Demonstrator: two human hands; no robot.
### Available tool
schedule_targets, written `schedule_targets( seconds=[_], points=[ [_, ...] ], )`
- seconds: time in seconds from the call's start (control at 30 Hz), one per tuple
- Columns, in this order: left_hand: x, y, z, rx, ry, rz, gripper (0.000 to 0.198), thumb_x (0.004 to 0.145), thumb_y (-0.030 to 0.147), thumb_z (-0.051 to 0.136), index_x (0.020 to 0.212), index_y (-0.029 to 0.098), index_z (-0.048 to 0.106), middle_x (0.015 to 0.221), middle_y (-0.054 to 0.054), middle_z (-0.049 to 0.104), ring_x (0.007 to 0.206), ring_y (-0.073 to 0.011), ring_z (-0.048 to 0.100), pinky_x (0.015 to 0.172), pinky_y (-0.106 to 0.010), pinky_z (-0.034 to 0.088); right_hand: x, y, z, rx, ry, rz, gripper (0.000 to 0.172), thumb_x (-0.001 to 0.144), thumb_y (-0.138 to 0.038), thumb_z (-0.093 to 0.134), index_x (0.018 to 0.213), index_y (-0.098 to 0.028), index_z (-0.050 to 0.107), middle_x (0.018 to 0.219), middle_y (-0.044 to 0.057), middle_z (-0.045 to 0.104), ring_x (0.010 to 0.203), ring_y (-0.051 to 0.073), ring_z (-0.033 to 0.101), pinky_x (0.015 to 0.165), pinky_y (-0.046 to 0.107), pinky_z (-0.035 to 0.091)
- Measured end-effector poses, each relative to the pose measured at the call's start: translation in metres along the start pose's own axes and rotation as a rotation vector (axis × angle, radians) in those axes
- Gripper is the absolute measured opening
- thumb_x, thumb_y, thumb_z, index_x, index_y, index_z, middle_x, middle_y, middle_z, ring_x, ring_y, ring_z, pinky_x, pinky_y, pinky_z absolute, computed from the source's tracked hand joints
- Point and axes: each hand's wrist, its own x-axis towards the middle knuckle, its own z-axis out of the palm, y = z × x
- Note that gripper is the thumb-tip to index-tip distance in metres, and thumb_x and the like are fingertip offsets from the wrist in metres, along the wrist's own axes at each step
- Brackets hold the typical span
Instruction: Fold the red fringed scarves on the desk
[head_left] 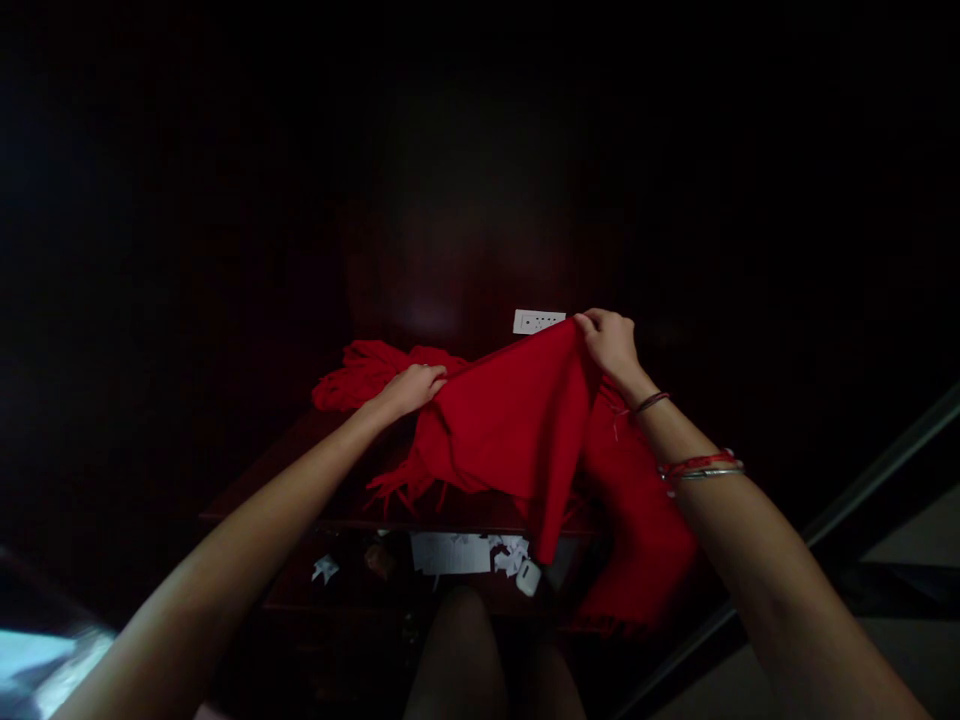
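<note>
A red fringed scarf (510, 420) is stretched between my two hands above a dark wooden desk top. My left hand (416, 388) pinches its upper edge on the left, beside a bunched red heap (356, 375) lying on the desk. Higher up on the right, my right hand (609, 340) grips a corner of the scarf, with bracelets on that wrist and forearm. Below the right hand, more red cloth (645, 530) hangs past the desk's front edge and looks blurred. Whether the heap and the hanging cloth belong to the same scarf, I cannot tell.
A white socket panel (538, 321) sits on the dark wall behind. Under the desk top, an open drawer or shelf holds a printed paper (450, 553), crumpled white scraps (510, 555) and a small white case (528, 577). My knees (459, 650) are just below.
</note>
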Motion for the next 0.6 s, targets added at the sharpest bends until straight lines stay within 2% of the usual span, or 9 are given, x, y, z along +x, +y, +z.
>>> schedule_targets(
  seconds=[0.13,0.23,0.3,0.37,0.43,0.5,0.6],
  points=[
    [0.007,-0.016,0.002,0.104,0.107,-0.243,0.021,0.067,0.015,0.042,0.084,0.016,0.054,0.082,-0.009,0.058,0.077,-0.0216,0.053,0.069,-0.029,0.037,0.018,0.019,-0.005,-0.036,0.049,0.181,0.036,0.083,-0.033,0.026,0.100,-0.014,0.052,0.089,0.014,0.057,0.081,0.018,0.050,0.064,0.027,0.034],
    [0.016,-0.014,0.000,-0.098,0.132,-0.367,0.022,0.068,0.013,0.037,0.084,0.014,0.053,0.079,-0.007,0.059,0.074,-0.0178,0.054,0.066,-0.026,0.039,0.012,0.020,0.007,-0.080,-0.003,0.214,0.031,0.080,-0.029,0.036,0.096,-0.011,0.055,0.090,0.018,0.054,0.083,0.023,0.049,0.065,0.031,0.035],
    [0.022,-0.003,-0.003,-0.302,0.103,-0.315,0.022,0.070,0.016,0.035,0.082,0.013,0.053,0.077,-0.004,0.058,0.071,-0.0146,0.053,0.064,-0.023,0.039,-0.001,0.007,0.024,-0.080,-0.084,0.106,0.031,0.071,-0.029,0.051,0.098,-0.013,0.055,0.099,0.015,0.051,0.090,0.024,0.046,0.071,0.032,0.035],
    [0.026,0.014,-0.008,-0.433,0.060,-0.138,0.021,0.071,0.021,0.035,0.079,0.013,0.054,0.075,-0.002,0.058,0.070,-0.0128,0.052,0.063,-0.021,0.039,-0.016,-0.016,0.042,-0.001,-0.229,-0.188,0.049,0.064,-0.035,0.057,0.109,-0.017,0.047,0.111,0.012,0.045,0.099,0.023,0.041,0.075,0.031,0.034],
    [0.028,0.032,-0.014,-0.459,0.024,0.066,0.021,0.071,0.025,0.038,0.076,0.014,0.055,0.074,0.000,0.058,0.070,-0.0118,0.051,0.064,-0.020,0.038,-0.028,-0.040,0.056,0.146,-0.373,-0.413,0.057,0.063,-0.042,0.057,0.112,-0.016,0.044,0.109,0.010,0.047,0.094,0.020,0.044,0.073,0.027,0.035],
    [0.027,0.043,-0.020,-0.404,0.024,0.175,0.021,0.071,0.028,0.040,0.075,0.015,0.056,0.073,0.001,0.057,0.068,-0.0110,0.050,0.063,-0.019,0.036,-0.032,-0.058,0.063,0.250,-0.472,-0.486,0.043,0.068,-0.042,0.051,0.099,-0.013,0.053,0.089,0.006,0.056,0.077,0.015,0.049,0.066,0.024,0.035],
    [0.020,0.041,-0.024,-0.278,-0.013,0.165,0.022,0.069,0.034,0.044,0.074,0.016,0.056,0.066,0.002,0.056,0.061,-0.0106,0.048,0.056,-0.019,0.034,-0.024,-0.063,0.062,0.346,-0.504,-0.448,0.028,0.072,-0.036,0.045,0.074,-0.012,0.059,0.063,0.000,0.054,0.059,0.010,0.046,0.057,0.021,0.032]
  ],
)
